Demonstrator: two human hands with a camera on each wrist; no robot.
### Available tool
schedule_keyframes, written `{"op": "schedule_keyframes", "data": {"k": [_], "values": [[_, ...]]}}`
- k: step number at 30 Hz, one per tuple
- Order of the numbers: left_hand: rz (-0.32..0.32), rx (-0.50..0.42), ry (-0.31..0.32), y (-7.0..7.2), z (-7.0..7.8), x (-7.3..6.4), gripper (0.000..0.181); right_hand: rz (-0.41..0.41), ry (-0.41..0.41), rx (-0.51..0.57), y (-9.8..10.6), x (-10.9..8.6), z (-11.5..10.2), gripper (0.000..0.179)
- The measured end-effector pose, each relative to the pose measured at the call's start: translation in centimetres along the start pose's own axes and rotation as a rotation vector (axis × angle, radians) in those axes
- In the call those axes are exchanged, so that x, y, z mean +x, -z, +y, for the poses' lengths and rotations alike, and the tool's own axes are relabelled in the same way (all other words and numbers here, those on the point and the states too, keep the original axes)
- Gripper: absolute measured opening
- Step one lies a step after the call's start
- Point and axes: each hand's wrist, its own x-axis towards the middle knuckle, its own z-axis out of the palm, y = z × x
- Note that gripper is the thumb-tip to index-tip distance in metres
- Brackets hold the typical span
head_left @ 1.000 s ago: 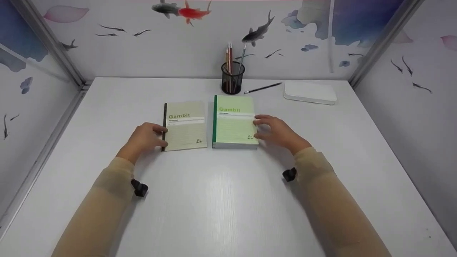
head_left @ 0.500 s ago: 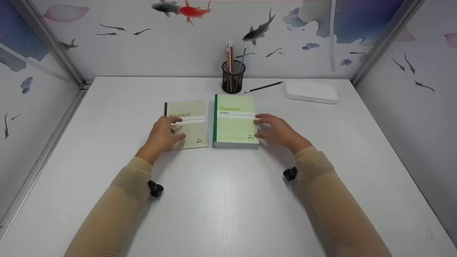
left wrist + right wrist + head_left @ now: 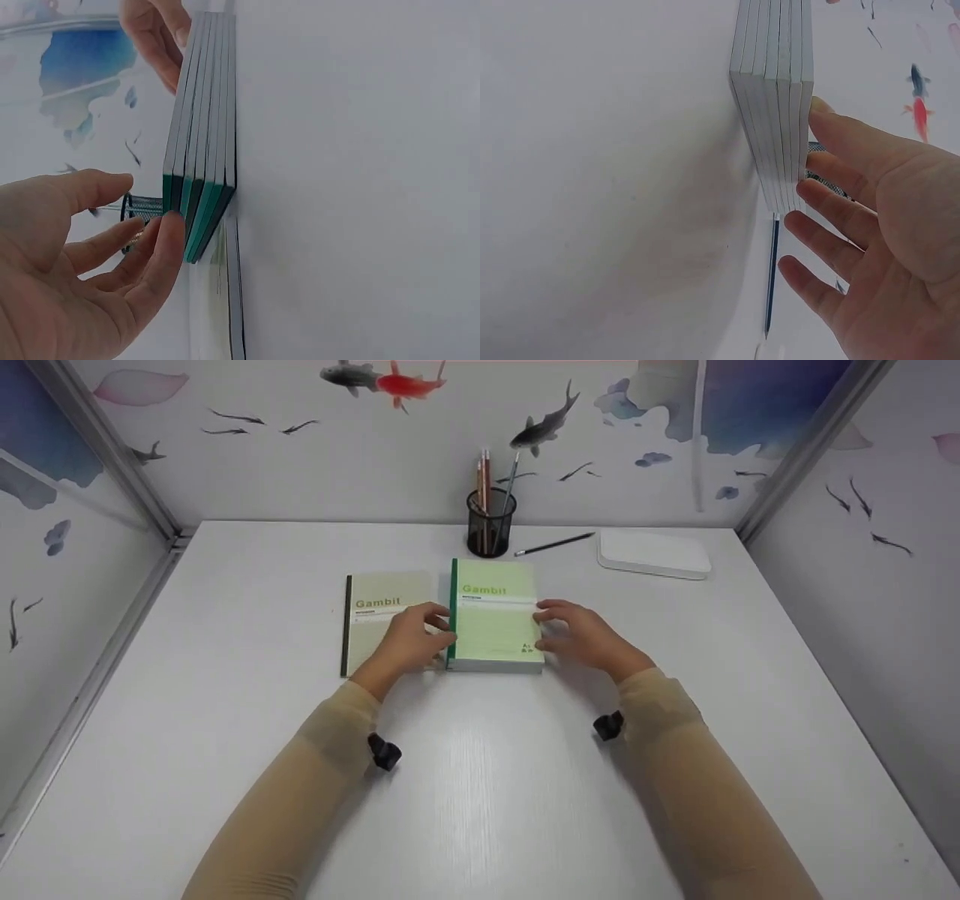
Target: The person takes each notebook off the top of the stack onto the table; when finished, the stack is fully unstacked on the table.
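A stack of several notebooks (image 3: 495,622) lies near the middle of the table, a light green "Gambit" cover on top. The left wrist view shows its green and dark spines (image 3: 196,214). My left hand (image 3: 409,639) is at the spine side, a fingertip touching or nearly touching the spines, its thumb apart from them. At the opposite edge is my right hand (image 3: 581,636), its fingers relaxed and spread, fingertips against or close to the page edges (image 3: 772,135). A single beige notebook (image 3: 367,641) with a black spine lies left of the stack, partly hidden by my left hand.
Behind the stack stands a black mesh pen cup (image 3: 489,536) holding several pencils. A dark pencil (image 3: 555,544) lies beside it. A white flat box-like object (image 3: 652,553) sits at the back right. Printed walls enclose the table (image 3: 465,780).
My left hand has moved right, from the beige notebook's spine across its cover to the stack's spine side. My right hand and the notebooks have stayed in place.
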Motion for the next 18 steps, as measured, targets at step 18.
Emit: {"op": "schedule_keyframes", "data": {"k": [18], "values": [[0.006, -0.113, 0.081, -0.82, -0.60, 0.67, 0.053, 0.000, 0.029, 0.002, -0.26, 0.27, 0.33, 0.052]]}}
